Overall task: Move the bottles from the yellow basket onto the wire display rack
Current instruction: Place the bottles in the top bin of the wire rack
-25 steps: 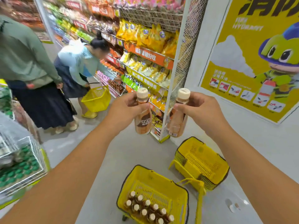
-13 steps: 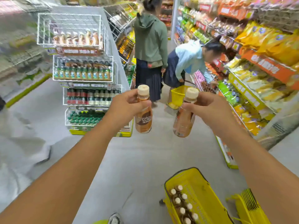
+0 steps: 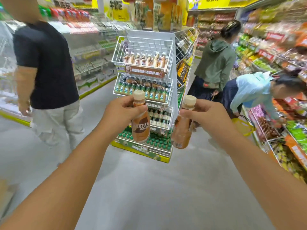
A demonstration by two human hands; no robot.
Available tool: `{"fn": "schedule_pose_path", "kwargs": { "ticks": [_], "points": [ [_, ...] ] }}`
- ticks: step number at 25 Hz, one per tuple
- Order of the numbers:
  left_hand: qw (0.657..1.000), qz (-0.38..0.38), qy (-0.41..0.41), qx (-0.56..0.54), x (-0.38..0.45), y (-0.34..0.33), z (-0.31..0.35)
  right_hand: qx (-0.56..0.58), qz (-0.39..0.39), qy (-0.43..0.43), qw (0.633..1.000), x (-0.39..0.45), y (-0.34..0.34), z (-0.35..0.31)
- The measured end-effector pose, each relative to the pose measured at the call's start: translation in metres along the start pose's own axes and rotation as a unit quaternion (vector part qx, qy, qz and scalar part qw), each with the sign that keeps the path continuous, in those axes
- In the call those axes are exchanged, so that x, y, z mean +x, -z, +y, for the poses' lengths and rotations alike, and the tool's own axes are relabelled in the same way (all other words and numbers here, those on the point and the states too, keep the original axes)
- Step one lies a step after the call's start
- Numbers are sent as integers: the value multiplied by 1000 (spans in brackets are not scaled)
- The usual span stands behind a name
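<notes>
The rack (image 3: 144,90) stands in the centre of the frame, a tall wire stand of four tilted baskets. Its top basket, upper centre, holds one row of brown bottles along its front edge, with bare wire behind them, so there looks to be room for more. The lower tiers, mid-frame, are packed with green-capped and dark bottles of other kinds.

Three bystanders come next in size: one in a black shirt (image 3: 46,67) at the left, one in a green hoodie (image 3: 216,63) right of the rack, and one in a pale blue top (image 3: 252,92) bending at the right-hand shelves.

The left hand (image 3: 123,112) is closed round the neck of a brown coffee bottle (image 3: 140,128), held upright just left of centre. The right hand (image 3: 209,117) is closed round the shoulder of a second bottle (image 3: 181,133), just right of centre and leaning slightly. Both bottles are in the air in front of the rack's lower tiers, well short of it and below the top basket.

The yellow basket of the task is not in view, so what remains in it cannot be told. As a judgement, the task is under way: this pair is in transit and not yet shelved, and what is left is to lift them to the top basket.
</notes>
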State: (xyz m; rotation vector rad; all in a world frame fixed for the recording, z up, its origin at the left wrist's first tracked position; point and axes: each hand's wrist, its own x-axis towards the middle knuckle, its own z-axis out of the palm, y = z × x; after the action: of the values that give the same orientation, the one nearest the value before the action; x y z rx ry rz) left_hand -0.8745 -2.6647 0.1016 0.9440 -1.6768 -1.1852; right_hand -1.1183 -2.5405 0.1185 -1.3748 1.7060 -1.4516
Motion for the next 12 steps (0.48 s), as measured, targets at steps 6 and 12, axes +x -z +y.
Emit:
{"fn": "schedule_pose_path", "kwargs": {
  "ticks": [6,12],
  "points": [
    [1000,-17,-9,21,114,69,-18,11,29,-17,999,107,-74,-15],
    [999,-26,-14,13,225,90,-35,11,25,-3,1000,212,-108,-11]
  ]
}}
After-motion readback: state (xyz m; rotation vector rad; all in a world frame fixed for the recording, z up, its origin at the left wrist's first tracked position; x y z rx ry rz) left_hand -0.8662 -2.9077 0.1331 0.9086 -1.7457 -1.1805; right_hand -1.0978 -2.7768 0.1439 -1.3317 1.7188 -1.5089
